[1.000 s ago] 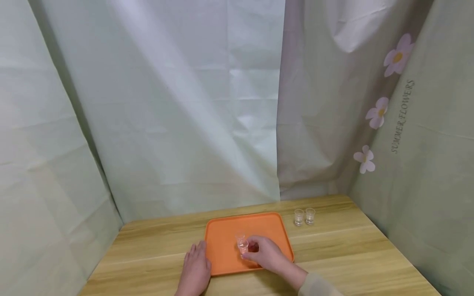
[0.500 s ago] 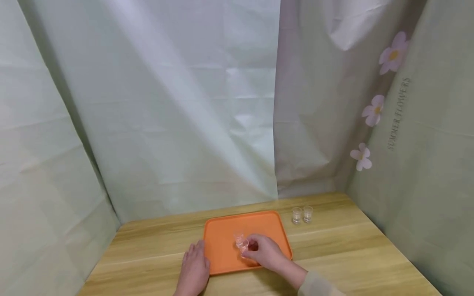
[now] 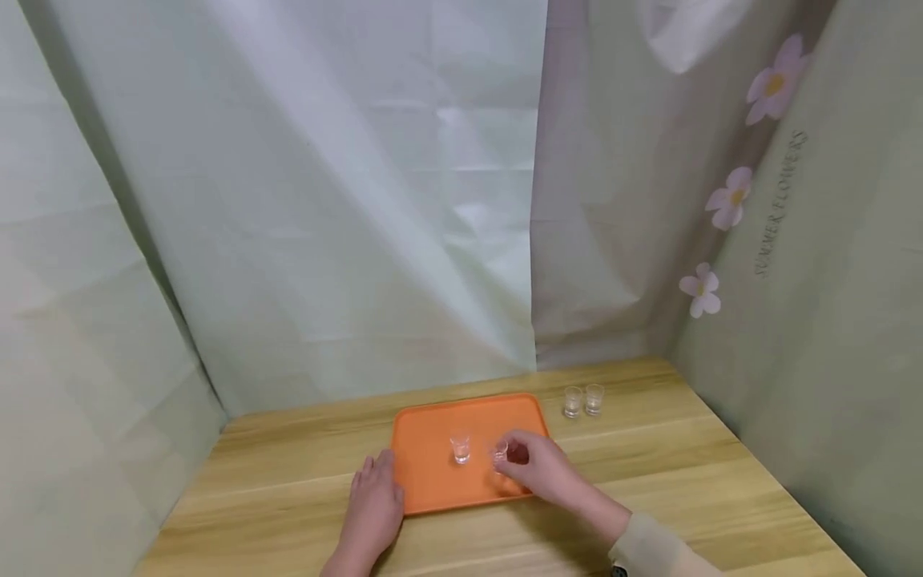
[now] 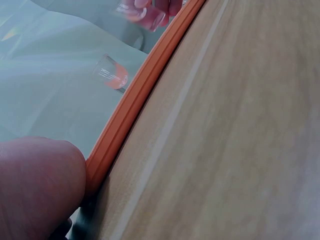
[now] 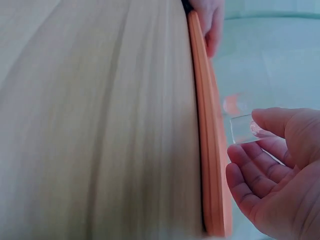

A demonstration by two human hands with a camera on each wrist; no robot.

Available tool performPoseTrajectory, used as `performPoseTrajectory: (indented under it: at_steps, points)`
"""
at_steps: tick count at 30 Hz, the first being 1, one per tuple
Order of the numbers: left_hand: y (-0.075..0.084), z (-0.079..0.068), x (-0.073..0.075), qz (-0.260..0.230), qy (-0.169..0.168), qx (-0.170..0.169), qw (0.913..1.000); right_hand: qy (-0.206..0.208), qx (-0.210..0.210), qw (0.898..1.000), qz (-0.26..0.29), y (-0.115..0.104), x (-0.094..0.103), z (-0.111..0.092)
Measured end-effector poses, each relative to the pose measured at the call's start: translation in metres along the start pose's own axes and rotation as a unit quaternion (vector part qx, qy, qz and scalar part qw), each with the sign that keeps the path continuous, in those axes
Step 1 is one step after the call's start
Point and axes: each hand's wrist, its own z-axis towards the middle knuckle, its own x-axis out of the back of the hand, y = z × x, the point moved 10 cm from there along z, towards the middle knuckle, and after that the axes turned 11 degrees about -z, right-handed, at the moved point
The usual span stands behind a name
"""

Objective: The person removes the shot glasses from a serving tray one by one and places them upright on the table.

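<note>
My right hand [image 3: 539, 469] pinches a small clear shot glass [image 3: 499, 455] between thumb and fingers, over the right part of the orange tray [image 3: 425, 487]. In the right wrist view the held shot glass [image 5: 241, 130] shows between the thumb and fingertips. A second shot glass [image 3: 460, 449] stands upright near the tray's middle, left of the held one. My left hand [image 3: 373, 506] rests at the tray's left edge with its fingers extended. The left wrist view shows part of that hand [image 4: 40, 180] right at the tray's rim [image 4: 135, 105].
Two more clear shot glasses, one on the left [image 3: 573, 402] and one on the right [image 3: 594, 399], stand side by side on the wooden table [image 3: 288, 465] beyond the tray's right side. Pale curtains [image 3: 360, 240] enclose the back and sides.
The right hand has moved right with its shot glass, away from the one standing on the tray, so a gap now shows between them. The left hand stays at the tray's edge.
</note>
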Motion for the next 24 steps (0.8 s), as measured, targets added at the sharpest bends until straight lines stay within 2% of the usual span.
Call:
performPoseTrajectory:
  at_steps: [5, 17, 24]
  points:
    - [0.000, -0.002, 0.005, -0.002, -0.005, 0.012, 0.9999, 0.021, -0.020, 0.999, -0.019, 0.014, 0.023, -0.006]
    - [0.003, -0.004, 0.006, -0.001, 0.003, 0.007, 1.0000, 0.076, -0.088, 0.991, -0.066, 0.052, 0.077, -0.017]
    - [0.002, -0.005, 0.005, -0.004, -0.004, 0.009, 0.9999, 0.093, -0.105, 0.987, -0.076, 0.069, 0.094, -0.020]
